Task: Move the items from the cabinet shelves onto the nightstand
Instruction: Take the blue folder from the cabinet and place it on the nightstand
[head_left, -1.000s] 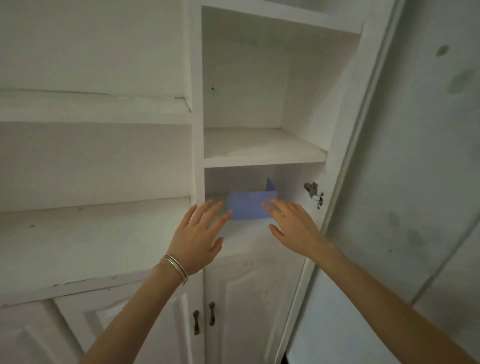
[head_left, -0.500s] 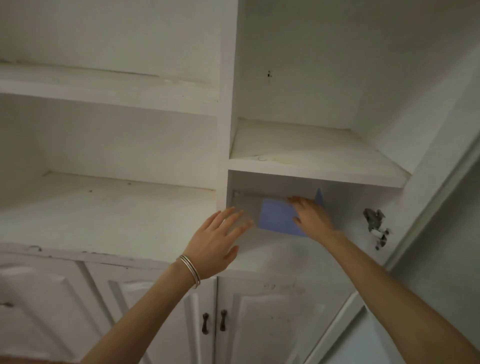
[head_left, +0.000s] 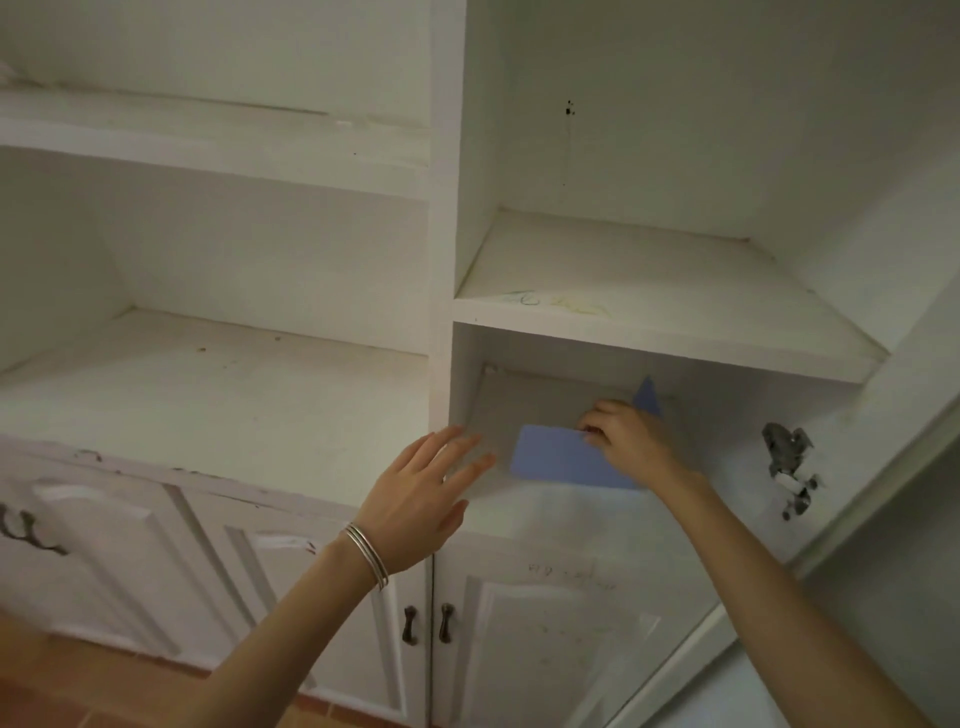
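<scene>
A grey flat pouch with a blue card-like panel leans inside the lower right compartment of the white cabinet. My right hand reaches into that compartment and its fingers pinch the top edge of the blue panel. A blue triangular corner sticks up behind the hand. My left hand, with bangles on the wrist, hovers open just left of the pouch, fingertips close to its left edge. The nightstand is out of view.
The shelf above and the wide left shelf hold nothing. An open door with a metal hinge stands at the right. Closed lower doors with dark handles lie below.
The camera moved closer and left. My right hand went from open in front of the shelf to deep inside, gripping the blue item's top edge. My left hand stayed open beside it.
</scene>
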